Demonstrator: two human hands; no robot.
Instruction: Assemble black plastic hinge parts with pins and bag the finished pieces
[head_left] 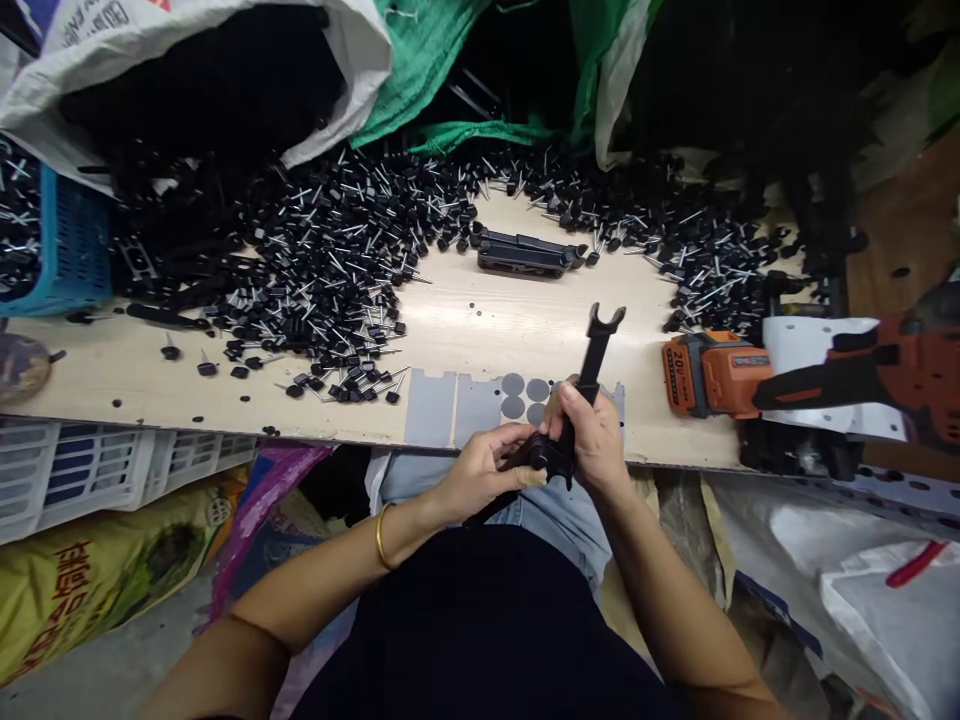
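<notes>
My left hand (491,468), with a gold bangle on its wrist, grips the lower part of a black plastic bracket (596,350) near its joint. Around the upper arm of the same bracket my right hand (589,435) is closed. The bracket is bent at the joint, and its forked end points up and away over the table. Fingers hide part of the joint. Farther back on the table (465,330) lies a folded black bracket (529,252). Grey patches (431,405) are on the table's front edge beside my hands.
Piles of black knobs with metal pins (322,240) spread along the left and back. An orange cordless drill (720,375) lies at the right. A blue basket (71,245) stands at far left. Open sacks (360,60) border the back; white crates (97,470) sit below the left edge.
</notes>
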